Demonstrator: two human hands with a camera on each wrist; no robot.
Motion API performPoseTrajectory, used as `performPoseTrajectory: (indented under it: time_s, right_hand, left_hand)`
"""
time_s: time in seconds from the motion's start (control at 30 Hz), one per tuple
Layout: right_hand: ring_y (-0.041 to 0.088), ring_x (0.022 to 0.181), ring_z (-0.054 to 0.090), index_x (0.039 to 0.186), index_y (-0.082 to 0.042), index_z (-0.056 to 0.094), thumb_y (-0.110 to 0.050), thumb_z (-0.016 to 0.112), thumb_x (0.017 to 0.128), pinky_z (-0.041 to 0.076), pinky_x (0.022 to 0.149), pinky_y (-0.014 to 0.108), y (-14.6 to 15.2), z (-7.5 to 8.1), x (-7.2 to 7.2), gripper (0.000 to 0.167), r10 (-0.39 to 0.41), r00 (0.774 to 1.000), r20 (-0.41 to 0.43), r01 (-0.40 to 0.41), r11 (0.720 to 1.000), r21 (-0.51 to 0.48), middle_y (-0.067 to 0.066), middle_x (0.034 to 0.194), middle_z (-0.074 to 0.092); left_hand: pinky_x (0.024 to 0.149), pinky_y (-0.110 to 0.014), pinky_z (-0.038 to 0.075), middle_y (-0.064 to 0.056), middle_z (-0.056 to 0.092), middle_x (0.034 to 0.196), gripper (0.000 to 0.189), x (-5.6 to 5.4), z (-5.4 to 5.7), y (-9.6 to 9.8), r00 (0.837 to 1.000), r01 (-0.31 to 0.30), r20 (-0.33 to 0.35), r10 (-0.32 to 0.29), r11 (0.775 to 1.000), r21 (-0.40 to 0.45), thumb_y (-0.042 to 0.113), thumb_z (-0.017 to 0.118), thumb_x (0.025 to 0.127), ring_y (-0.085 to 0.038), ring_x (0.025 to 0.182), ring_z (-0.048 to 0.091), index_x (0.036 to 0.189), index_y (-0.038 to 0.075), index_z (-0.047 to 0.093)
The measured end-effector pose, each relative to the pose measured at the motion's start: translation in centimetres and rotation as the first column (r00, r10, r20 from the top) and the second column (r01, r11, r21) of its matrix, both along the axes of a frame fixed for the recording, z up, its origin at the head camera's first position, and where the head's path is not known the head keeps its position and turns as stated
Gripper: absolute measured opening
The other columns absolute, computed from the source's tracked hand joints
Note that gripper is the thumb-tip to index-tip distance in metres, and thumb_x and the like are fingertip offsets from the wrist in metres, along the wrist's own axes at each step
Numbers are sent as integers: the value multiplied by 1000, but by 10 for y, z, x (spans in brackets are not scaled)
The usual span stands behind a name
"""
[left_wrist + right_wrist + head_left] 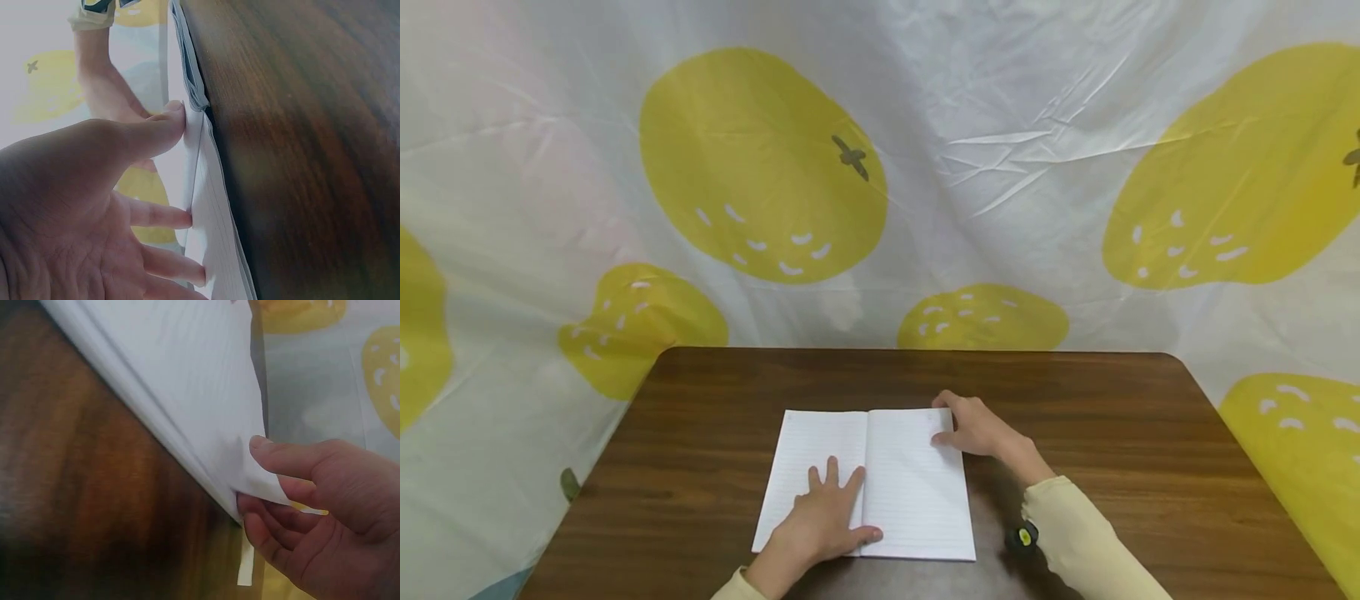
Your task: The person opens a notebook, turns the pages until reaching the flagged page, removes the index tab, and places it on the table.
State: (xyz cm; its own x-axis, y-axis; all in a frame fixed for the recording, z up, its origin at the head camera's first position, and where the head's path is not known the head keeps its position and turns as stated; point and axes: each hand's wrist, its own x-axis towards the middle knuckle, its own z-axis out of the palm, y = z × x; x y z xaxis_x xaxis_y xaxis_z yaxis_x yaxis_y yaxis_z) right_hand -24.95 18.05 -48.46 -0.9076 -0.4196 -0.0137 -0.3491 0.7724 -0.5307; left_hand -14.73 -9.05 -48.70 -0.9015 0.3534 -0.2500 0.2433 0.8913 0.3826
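Lined notebook (913, 500) is laid open on the wood-grain table (1112, 433). Left page (812, 433) is braced by the left hand (826, 512), fingers spread and straight, thumb laid across the center fold (867, 437) onto the right page (913, 475). Far outer corner of that page is held by the right hand (981, 429); per the right wrist view, a leaf (200, 381) is pinched there between thumb and curled fingers, corner lifted. Number of leaves caught can't be told. Step in hand is judged to be page separation, ahead of a turn. For that, one leaf should be confirmed, and the fold cleared of the braced thumb before the leaf is swung leftward.
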Motion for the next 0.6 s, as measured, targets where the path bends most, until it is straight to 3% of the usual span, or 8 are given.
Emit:
performPoseTrajectory:
  time_s: [0.23, 0.6]
  right_hand:
    - [10, 70, 54, 135, 7, 46, -8, 78, 87, 47, 65, 25, 11, -4, 15, 59, 21, 1000, -12, -22, 995, -101, 8, 83, 65]
    - [6, 70, 61, 137, 10, 41, -4, 79, 83, 52, 66, 23, 21, -8, 30, 68, 27, 1000, -2, -26, 976, -218, 4, 79, 68]
  left_hand:
    - [91, -75, 46, -42, 33, 153, 88, 1, 1, 1, 1000, 8, -13, -8, 1000, -4, 58, 74, 84, -67, 136, 34, 150, 5, 46]
    - [91, -76, 46, -41, 32, 153, 87, 2, 1, 0, 1000, 8, -17, -8, 1000, -8, 58, 72, 86, -67, 137, 33, 151, 5, 44]
